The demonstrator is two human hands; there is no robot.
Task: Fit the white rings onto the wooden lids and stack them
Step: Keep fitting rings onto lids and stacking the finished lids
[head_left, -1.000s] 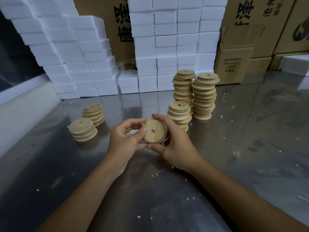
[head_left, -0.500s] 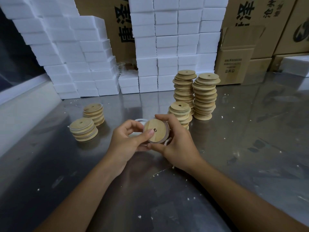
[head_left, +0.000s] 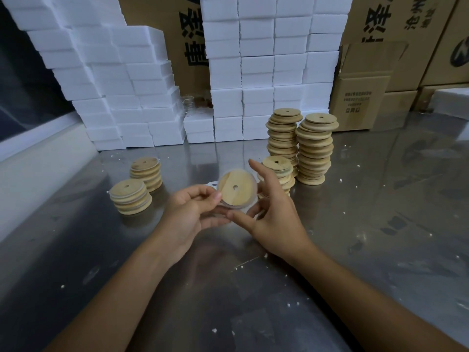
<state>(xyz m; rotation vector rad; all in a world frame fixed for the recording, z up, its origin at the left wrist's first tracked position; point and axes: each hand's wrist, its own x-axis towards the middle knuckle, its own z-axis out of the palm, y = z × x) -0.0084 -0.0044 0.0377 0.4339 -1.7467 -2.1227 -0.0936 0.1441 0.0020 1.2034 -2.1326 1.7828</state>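
Note:
A round wooden lid (head_left: pixel 236 188) with a centre hole and a translucent white ring around its edge is held up over the metal table. My left hand (head_left: pixel 193 212) pinches its left edge. My right hand (head_left: pixel 269 212) supports it from below with the thumb, its index finger lifted off the rim. Loose white rings (head_left: pixel 212 184) lie on the table behind the lid. Two short stacks of ringed lids (head_left: pixel 130 199) (head_left: pixel 147 172) stand at the left. Two tall stacks of lids (head_left: pixel 283 138) (head_left: pixel 316 148) and a shorter one (head_left: pixel 278 171) stand at the right.
The steel table (head_left: pixel 368 224) is dotted with white foam crumbs. White foam blocks (head_left: pixel 266 72) are piled along the back, with cardboard boxes (head_left: pixel 360 97) behind and to the right. A white ledge (head_left: pixel 38 153) runs along the left side.
The lid has been raised and tilted toward me. My right hand's fingers have spread off the rim, and the ring now shows around the lid's edge.

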